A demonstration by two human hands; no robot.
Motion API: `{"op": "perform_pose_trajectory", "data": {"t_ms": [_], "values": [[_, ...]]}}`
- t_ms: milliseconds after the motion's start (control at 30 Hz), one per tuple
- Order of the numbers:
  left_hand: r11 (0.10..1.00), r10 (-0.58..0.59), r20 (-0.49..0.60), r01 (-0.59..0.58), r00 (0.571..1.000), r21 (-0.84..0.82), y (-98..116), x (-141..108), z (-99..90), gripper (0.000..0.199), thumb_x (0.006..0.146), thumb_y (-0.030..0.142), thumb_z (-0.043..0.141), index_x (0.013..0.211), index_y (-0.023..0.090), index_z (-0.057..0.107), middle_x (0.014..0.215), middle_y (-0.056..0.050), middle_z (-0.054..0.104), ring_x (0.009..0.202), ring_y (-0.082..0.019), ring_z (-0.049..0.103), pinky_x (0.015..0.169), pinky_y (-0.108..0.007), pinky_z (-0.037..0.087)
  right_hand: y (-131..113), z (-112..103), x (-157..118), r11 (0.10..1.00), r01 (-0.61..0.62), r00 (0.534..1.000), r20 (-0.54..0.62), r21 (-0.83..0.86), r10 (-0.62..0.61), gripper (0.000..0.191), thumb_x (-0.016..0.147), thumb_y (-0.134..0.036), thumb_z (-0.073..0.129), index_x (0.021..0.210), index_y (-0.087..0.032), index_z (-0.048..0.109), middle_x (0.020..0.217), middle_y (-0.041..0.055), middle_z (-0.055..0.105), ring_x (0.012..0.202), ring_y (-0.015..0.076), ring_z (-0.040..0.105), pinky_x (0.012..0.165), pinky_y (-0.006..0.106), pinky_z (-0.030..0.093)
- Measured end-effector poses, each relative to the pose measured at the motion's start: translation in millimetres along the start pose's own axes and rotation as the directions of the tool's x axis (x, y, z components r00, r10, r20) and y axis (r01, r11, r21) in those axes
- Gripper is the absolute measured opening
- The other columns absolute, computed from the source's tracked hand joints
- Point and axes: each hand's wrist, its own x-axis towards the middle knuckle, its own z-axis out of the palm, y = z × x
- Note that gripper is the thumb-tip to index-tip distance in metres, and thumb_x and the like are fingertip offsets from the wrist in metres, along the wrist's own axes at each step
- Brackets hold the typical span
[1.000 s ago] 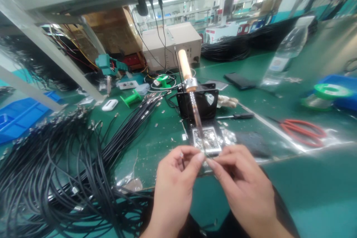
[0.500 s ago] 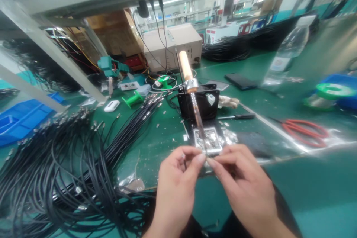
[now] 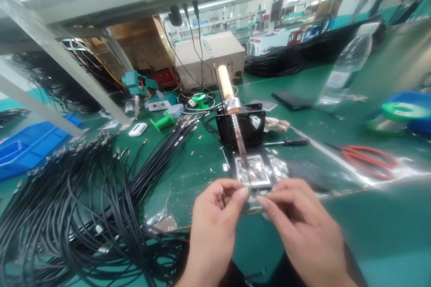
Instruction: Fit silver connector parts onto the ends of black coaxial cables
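Left hand (image 3: pixel 215 215) curled, thumb and forefinger pinched on thin black cable end (image 3: pixel 222 197), other fingers loosely bent. Right hand (image 3: pixel 298 228) likewise pinched narrow, fingertips (image 3: pixel 261 201) nearly meeting left thumb tip, gripping something tiny; too small and blurred to identify. Both hands low centre, just above near edge of green tabletop (image 3: pixel 353 139), right below tip of soldering iron (image 3: pixel 232 116). Iron mounted tilted on black stand (image 3: pixel 240 123), wooden handle up and away, tip slanting down toward fingers. Small metal tray (image 3: pixel 254 172) of shiny bits just beyond fingertips, partly behind iron shaft. Big tangle of black cables (image 3: pixel 84 206) spread left, connector ends fanned toward stand. Red scissors (image 3: pixel 368 157) well apart to right. Clear bottle (image 3: pixel 346 65) far right, blurred. Beige box (image 3: pixel 210 56) at back.
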Motion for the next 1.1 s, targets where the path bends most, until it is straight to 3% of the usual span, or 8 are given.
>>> {"op": "perform_pose_trajectory", "data": {"t_ms": [533, 733, 1100], "values": [[0.999, 0.033, -0.020, -0.033, 0.999, -0.013, 4.7, 5.1, 5.0, 0.026, 0.088, 0.041, 0.083, 0.094, 0.017, 0.076, 0.064, 0.004, 0.054, 0.053, -0.006, 0.035, 0.047, -0.019, 0.026, -1.5, -1.6, 2.0, 1.000, -0.014, 1.000, -0.007, -0.011, 0.014, 0.019, 0.094, -0.027, 0.075, 0.077, -0.019, 0.072, 0.087, -0.0002, 0.066, 0.073, 0.0041, 0.067, 0.064, 0.009, 0.055], [0.999, 0.037, -0.028, -0.038, 0.999, -0.027, 5.3, 3.7, 4.9, 0.029, 0.086, 0.043, 0.084, 0.094, 0.016, 0.077, 0.066, 0.001, 0.061, 0.055, -0.009, 0.047, 0.049, -0.020, 0.035, 0.1, -0.9, 1.9, 1.000, -0.004, 1.000, -0.008, -0.015, 0.004, 0.018, 0.094, -0.027, 0.075, 0.078, -0.020, 0.071, 0.087, -0.0014, 0.065, 0.074, 0.0025, 0.066, 0.065, 0.007, 0.053], [0.999, -0.003, -0.028, 0.001, 1.000, -0.044, 2.8, 3.0, 3.9, 0.031, 0.087, 0.044, 0.083, 0.094, 0.015, 0.075, 0.062, 0.005, 0.053, 0.052, -0.006, 0.035, 0.047, -0.019, 0.029, 0.2, -0.7, 1.1, 1.000, -0.009, 1.000, 0.000, 0.009, 0.009, 0.015, 0.092, -0.023, 0.077, 0.079, -0.020, 0.072, 0.087, -0.0017, 0.065, 0.075, 0.0016, 0.066, 0.066, 0.004, 0.054]]}}
